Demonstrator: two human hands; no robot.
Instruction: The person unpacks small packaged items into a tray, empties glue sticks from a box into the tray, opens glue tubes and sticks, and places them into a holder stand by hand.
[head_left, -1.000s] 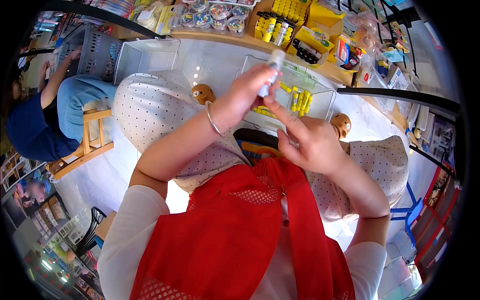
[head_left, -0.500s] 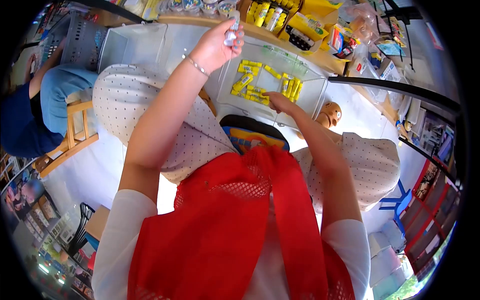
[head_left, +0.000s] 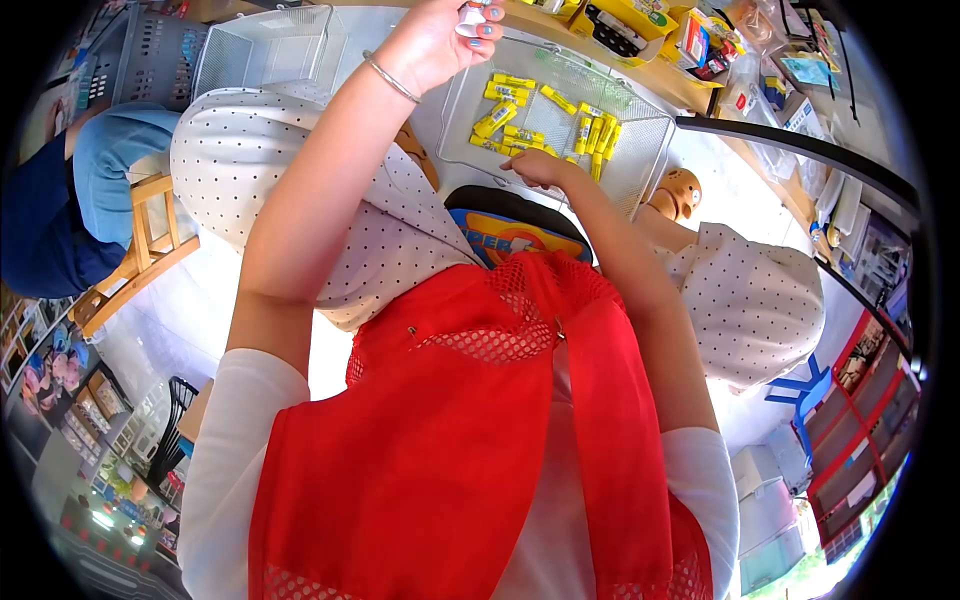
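My left hand (head_left: 445, 45), at the top edge, is closed around a small clear-and-white object (head_left: 473, 20); its upper end is cut off by the frame, so its kind is unclear. My right hand (head_left: 538, 168) is over the near side of a clear plastic basket (head_left: 455, 130), index finger stretched out and the other fingers partly curled. It appears to hold nothing. Several yellow glue sticks (head_left: 495, 118) lie in the basket, some in a loose pile on the left. More yellow glue sticks (head_left: 597, 132) lie side by side on the right, close to my right hand.
A second clear basket (head_left: 265, 50) and a grey crate (head_left: 150, 60) stand at the left, near a seated person (head_left: 60, 220) on a wooden chair (head_left: 150, 240). A wooden shelf edge (head_left: 680, 92) with yellow boxes (head_left: 625, 30) runs behind the basket. A brown round toy head (head_left: 677, 193) is at its right.
The view has shifted, and my left hand now sits higher, partly cropping its object. My right hand has moved slightly left and up, along the basket's near side. The glue sticks keep the same arrangement.
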